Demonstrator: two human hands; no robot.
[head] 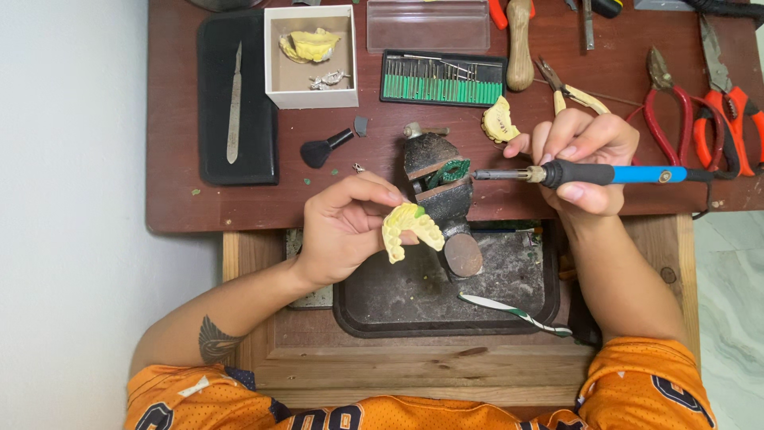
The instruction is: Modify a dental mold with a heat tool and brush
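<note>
Half the dental cast [411, 228] hides behind left-hand fingers [374, 209].

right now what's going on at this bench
A person sits at a wooden bench. The left hand holds a yellow dental cast with a bit of green wax on it, above a dark tray. The right hand grips a blue-handled heated tool, its tip pointing left toward green wax on a small vise. The tip is not touching the cast. Pliers and a bur set lie behind.
</note>
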